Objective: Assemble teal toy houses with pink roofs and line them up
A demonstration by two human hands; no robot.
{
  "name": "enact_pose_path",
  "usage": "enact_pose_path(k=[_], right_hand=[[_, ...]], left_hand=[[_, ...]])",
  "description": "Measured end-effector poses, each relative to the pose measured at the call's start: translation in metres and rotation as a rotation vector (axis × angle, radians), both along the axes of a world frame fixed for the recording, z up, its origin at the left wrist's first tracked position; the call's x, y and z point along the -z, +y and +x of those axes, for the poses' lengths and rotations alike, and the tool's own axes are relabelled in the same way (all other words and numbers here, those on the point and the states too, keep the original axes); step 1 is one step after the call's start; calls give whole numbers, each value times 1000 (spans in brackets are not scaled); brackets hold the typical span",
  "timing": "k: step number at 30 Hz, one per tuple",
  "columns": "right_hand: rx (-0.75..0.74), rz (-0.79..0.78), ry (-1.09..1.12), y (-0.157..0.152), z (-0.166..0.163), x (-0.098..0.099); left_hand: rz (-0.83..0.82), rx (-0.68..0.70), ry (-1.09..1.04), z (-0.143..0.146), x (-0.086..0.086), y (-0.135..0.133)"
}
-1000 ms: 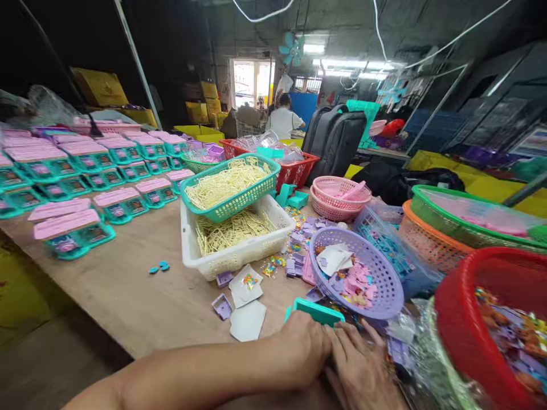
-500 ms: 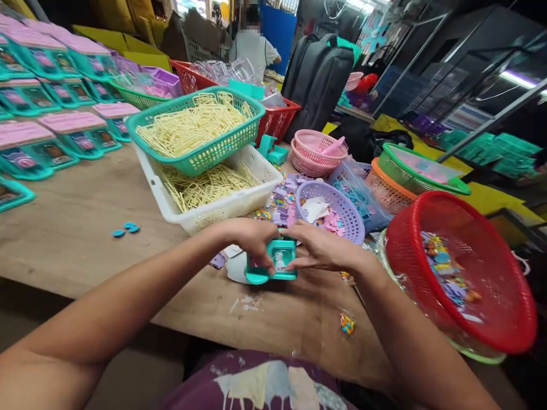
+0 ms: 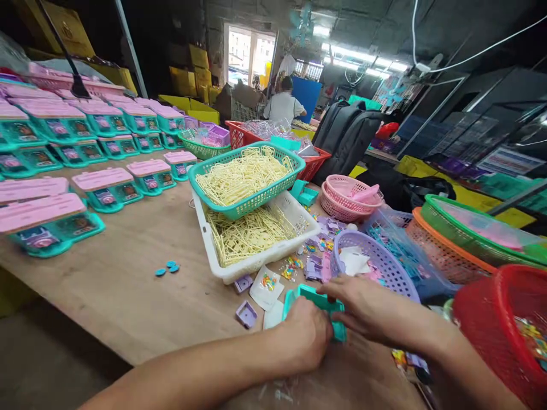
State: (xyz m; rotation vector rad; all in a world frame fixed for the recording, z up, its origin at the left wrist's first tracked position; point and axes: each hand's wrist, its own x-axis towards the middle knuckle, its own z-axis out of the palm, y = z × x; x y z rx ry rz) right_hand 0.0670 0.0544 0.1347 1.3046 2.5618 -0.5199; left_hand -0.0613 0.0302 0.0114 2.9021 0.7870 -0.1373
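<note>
Both my hands are on a small teal plastic toy box (image 3: 314,300) near the front edge of the wooden table (image 3: 128,285). My left hand (image 3: 305,336) is curled round its near side. Over its top right lies my right hand (image 3: 363,307), fingers closed against it. A lilac basket (image 3: 384,267) with paper pieces and pink parts stands just behind the hands. Small lilac trays (image 3: 247,314) and white card pieces (image 3: 265,285) lie to the left of the box.
A white tray (image 3: 256,259) and a teal basket (image 3: 243,182) hold yellow plastic sprues. Rows of teal and pink toy sets (image 3: 106,191) fill the left. Pink (image 3: 350,196), orange (image 3: 444,250), green (image 3: 478,228) and red (image 3: 508,330) baskets crowd the right. A person (image 3: 284,105) stands far back.
The view swung up and back to the table's far side. The teal box, held upright in both hands half a second ago, now sits lower on the table under my hands.
</note>
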Motion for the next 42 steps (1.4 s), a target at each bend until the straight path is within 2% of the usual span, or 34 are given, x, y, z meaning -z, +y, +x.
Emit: enact_pose_path(k=[2,4,6,9,10,12,14,16,18,21,23,27,29,31,33,36,39,41,42], right_hand=[[-44,49,97,34,-20,-23],[-63,109,132,76,-46,-33],[-69,115,31,120,-74,-26],[-43,33,-276,171,-105,4],[-35,11,-330,182,-112,15],[-30,-20,-366,195,-118,33],[-32,-40,-363,200,-116,43],[-26,-42,-324,203,-107,43],[-15,-53,-264,206,-94,39],[-10,-142,-179,209,-74,31],[21,-218,-114,210,-65,28],[95,-374,124,206,-56,23],[45,-412,227,204,-55,21],[-48,-367,291,201,-55,18],[-125,-319,347,199,-56,17],[-150,-425,436,195,-58,18],[-139,-549,483,193,-59,15],[-144,-506,493,195,-60,5],[-141,-434,502,196,-62,-2]], left_hand=[[-9,3,13,5,-1,-2],[4,15,-46,3,-10,-3],[1,42,-146,-9,-29,4],[-93,44,-272,-46,-71,32],[-143,-16,-298,-62,-86,47],[-189,-291,-347,-96,-109,83],[-217,-473,-306,-124,-117,117],[-285,-542,-230,-142,-111,144],[-339,-549,-185,-152,-97,159],[-316,-560,-186,-156,-77,169],[-290,-561,-173,-155,-71,171],[-304,-488,-74,-151,-78,166],[-276,-478,-33,-147,-85,161],[-249,-549,-41,-144,-88,157],[-273,-663,-136,-142,-89,156],[-422,-751,-391,-144,-85,158],[-756,-753,-607,-146,-80,159],[-924,-783,-696,-148,-77,157],[-961,-809,-729,-150,-76,156]])
